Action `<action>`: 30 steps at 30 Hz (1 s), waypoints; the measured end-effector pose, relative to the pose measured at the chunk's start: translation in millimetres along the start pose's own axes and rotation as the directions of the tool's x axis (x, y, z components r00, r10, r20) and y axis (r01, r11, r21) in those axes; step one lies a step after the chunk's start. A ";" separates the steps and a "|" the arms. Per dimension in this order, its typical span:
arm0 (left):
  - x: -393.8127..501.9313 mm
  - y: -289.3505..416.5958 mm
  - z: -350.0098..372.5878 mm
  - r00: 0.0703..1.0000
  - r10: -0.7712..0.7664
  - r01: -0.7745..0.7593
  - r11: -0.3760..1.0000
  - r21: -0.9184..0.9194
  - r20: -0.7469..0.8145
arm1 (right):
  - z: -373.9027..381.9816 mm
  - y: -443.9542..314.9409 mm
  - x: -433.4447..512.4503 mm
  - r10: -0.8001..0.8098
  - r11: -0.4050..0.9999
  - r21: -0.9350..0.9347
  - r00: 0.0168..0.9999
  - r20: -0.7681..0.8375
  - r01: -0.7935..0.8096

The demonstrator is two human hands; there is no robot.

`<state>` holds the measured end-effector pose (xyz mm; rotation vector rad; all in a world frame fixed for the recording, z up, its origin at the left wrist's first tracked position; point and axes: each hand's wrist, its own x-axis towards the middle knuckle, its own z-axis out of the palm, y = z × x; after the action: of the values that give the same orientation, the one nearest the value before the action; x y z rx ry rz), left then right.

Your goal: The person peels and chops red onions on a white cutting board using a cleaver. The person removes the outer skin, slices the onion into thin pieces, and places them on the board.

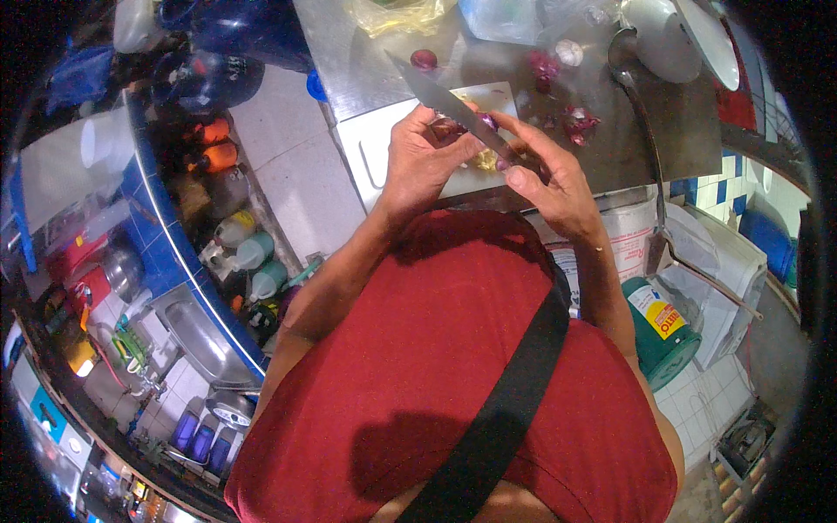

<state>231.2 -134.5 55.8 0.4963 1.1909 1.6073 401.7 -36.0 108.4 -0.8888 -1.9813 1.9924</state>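
A large kitchen knife [439,98] slants over a white cutting board [366,147], its tip pointing away from me and to the left. My right hand [552,176] grips it at the handle end, with the handle mostly hidden by the fingers. Beside the blade, my left hand [425,153] pinches a piece of red onion [446,126] with dry skin on it. Purple onion [487,120] also shows by my right fingertips; whether it is a separate piece, I cannot tell. Pale chopped pieces [485,159] lie on the board beneath both hands.
A whole red onion [424,60] sits beyond the board on the metal counter [353,59]. To the right are onion peels [544,67], a garlic bulb [569,52] and a long-handled ladle [644,121]. Plastic bags [399,16] lie at the back. A green bucket [664,353] stands low at right.
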 end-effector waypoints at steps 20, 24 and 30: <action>1.1 11.9 5.6 0.998 -0.059 0.061 0.995 0.073 -0.034 | -5.9 9.0 -1.8 -0.073 0.997 -0.021 0.995 -0.061 0.072; -1.1 11.5 4.3 1.000 -0.023 0.023 0.999 0.022 -0.009 | -3.3 4.1 -4.0 -0.040 0.999 -0.033 0.998 -0.050 0.038; -1.5 8.1 3.3 0.999 -0.045 0.047 0.997 0.053 -0.029 | -3.9 3.7 -5.4 -0.035 0.996 -0.078 0.999 -0.018 0.034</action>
<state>230.5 -134.2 64.7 0.4785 1.2607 1.5508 409.1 -35.9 106.7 -0.8809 -2.0624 1.8926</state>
